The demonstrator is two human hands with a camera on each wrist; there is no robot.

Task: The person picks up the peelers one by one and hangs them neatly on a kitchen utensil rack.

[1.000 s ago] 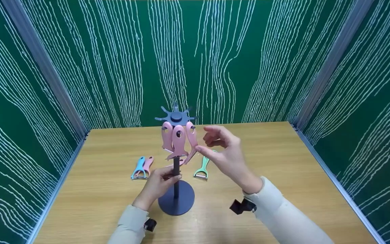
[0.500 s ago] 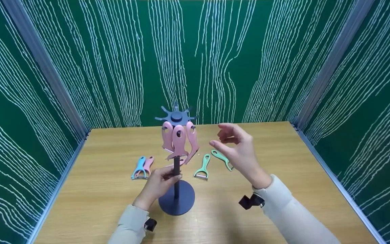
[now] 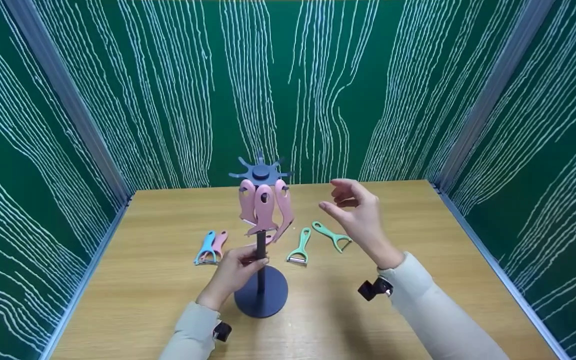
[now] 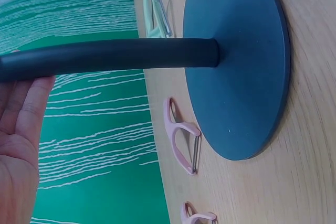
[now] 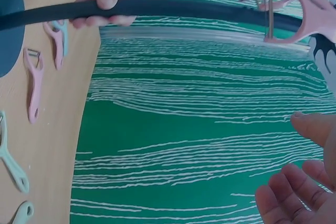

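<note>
Head view: left hand [image 3: 236, 271] gripping the stand [image 3: 261, 242], my slack-fingered right hand [image 3: 363, 215] is easing toward the tabletop's [image 3: 413, 220] right edge, leaving the rightmost peeler [image 3: 284, 205] hung.

The stand [image 3: 261, 285] looks matt, the peelers [image 3: 264, 214] smooth plastic, the table [image 3: 133, 280] wooden.

The right hand [image 3: 359, 214] now hovers well apart from the rightmost pink peeler [image 3: 284, 206]; the rightmost green peeler [image 3: 325, 230] shows whole

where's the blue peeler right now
In the head view, the blue peeler lies on the table left of the stand, just beyond the left hand, partly overlapping a pink peeler.
</note>
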